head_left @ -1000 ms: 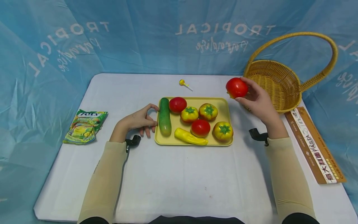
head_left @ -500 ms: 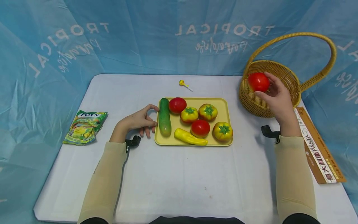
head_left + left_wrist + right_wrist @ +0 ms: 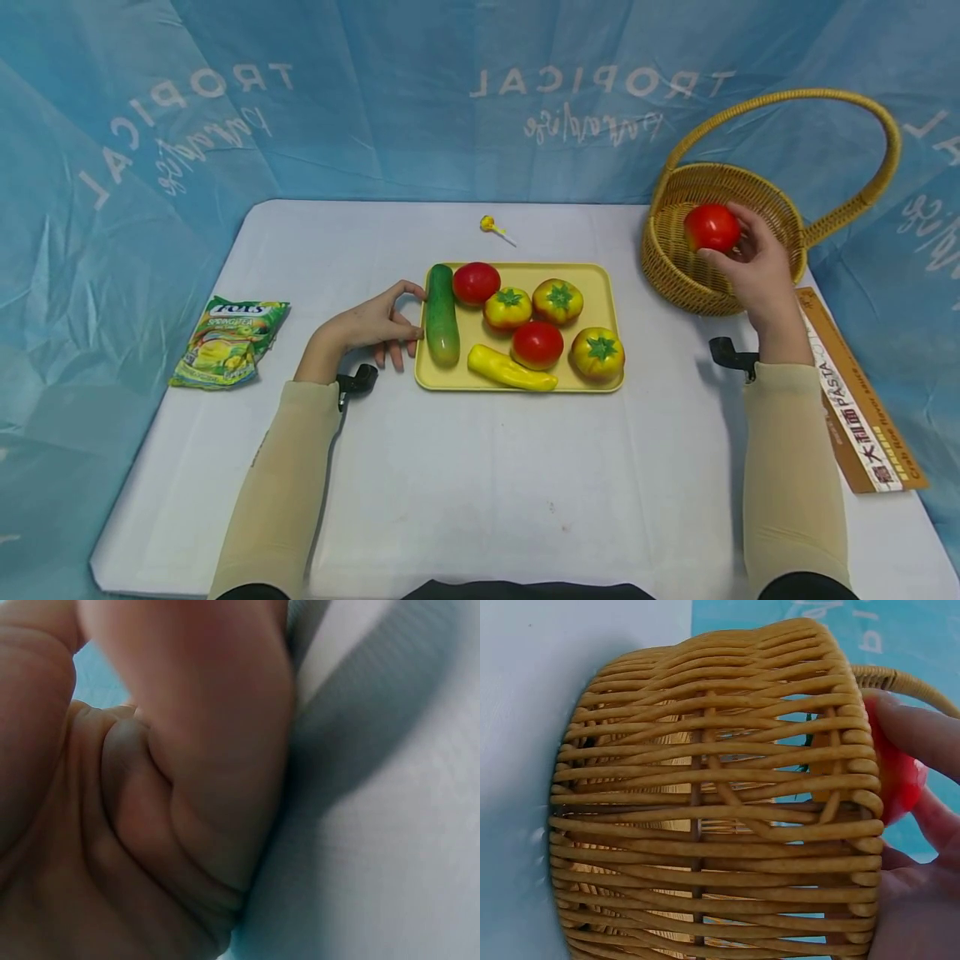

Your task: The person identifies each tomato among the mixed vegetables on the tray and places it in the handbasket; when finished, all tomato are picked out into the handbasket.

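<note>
A red tomato (image 3: 712, 227) is pinched between the thumb and fingers of my right hand (image 3: 767, 265). Hand and tomato are over the mouth of the wicker basket (image 3: 678, 271). From the right wrist, the tomato (image 3: 901, 769) shows beside the basket's woven rim (image 3: 862, 761). My left hand (image 3: 367, 321) grips the left edge of the yellow tray (image 3: 517, 385), with bent index finger and thumb at the rim. Beside it on the tray lies a cucumber (image 3: 442, 317). In the left wrist view the left hand (image 3: 202, 735) fills much of the frame, hiding the tray.
The tray also bears red tomatoes (image 3: 537, 345), yellow-red tomatoes with green tops (image 3: 597, 352) and a yellow pepper (image 3: 512, 369). A lollipop (image 3: 497, 228) lies behind it. A green candy bag (image 3: 229, 342) is at left, a brown pasta box (image 3: 862, 400) at right.
My right hand has carried the tomato rightward from beside the basket to over its opening, then slightly lower. The left hand and tray have stayed put.
</note>
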`<action>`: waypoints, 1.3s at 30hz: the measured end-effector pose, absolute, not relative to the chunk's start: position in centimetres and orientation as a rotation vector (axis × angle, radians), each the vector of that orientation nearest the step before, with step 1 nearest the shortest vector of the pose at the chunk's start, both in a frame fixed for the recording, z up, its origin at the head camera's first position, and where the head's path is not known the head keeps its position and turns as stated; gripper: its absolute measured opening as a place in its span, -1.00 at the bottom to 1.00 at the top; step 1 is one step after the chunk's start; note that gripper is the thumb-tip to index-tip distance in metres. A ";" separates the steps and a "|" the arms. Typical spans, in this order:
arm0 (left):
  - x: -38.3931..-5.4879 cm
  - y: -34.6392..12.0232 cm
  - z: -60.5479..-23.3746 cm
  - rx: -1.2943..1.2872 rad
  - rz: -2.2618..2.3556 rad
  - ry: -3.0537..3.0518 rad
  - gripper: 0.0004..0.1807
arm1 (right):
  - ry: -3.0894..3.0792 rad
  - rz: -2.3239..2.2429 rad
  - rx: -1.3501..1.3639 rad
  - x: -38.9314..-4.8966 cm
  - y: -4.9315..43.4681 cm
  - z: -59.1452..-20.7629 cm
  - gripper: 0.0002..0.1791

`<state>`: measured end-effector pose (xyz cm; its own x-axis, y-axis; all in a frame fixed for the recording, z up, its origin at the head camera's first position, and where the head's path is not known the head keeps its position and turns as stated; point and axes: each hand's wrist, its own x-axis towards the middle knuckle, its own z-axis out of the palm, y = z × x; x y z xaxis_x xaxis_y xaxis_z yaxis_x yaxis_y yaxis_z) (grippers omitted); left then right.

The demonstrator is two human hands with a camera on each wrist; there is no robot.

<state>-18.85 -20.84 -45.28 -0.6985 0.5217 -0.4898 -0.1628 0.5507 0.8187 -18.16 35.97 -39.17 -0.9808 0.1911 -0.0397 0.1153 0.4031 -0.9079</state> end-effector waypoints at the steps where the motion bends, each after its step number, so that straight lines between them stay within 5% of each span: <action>1: -18.9 -20.8 -45.3 0.287 1.180 2.046 -0.34 | -2.574 1.649 -0.281 -18.2 36.0 -39.3 -0.16; 39: -18.8 -20.9 -45.4 0.299 1.182 2.044 -0.32 | -2.547 1.636 -0.294 -18.2 35.9 -39.6 -0.21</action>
<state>-18.83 -20.93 -45.39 -0.6965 0.5286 -0.4852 -0.1566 0.5479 0.8217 -18.22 35.94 -39.64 -0.9764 0.2152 -0.0198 0.1075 0.4041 -0.9084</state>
